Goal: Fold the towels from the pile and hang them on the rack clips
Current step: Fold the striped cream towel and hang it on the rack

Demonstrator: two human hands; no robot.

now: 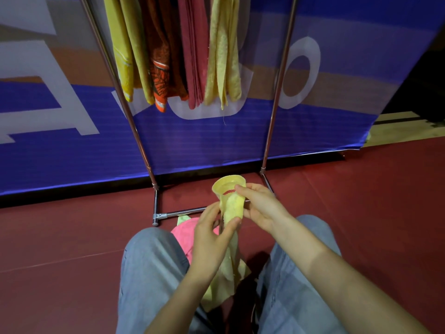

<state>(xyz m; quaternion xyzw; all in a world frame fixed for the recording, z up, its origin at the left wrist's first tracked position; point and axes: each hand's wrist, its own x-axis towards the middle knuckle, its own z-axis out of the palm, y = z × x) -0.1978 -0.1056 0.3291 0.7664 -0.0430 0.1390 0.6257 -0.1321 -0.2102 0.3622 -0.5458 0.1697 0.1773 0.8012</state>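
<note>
A pale yellow towel [232, 203] is bunched upright between both hands, above my knees. My left hand [212, 239] pinches its middle from the left. My right hand [262, 206] grips its upper edge from the right, thumb on the curled top. The towel's tail hangs down between my legs. A pink towel [186, 233] lies on the floor behind my left hand, part of the pile. Several folded towels hang from the metal rack [134, 131] above: yellow [127, 56], orange [161, 75], dark pink [195, 56] and pale yellow [222, 56]. The clips are out of view.
The rack's base bar [183, 212] runs across the dark red floor [72, 237] just beyond my hands. A blue and white banner [204, 141] stands behind the rack. My knees in grey trousers [149, 273] flank the pile.
</note>
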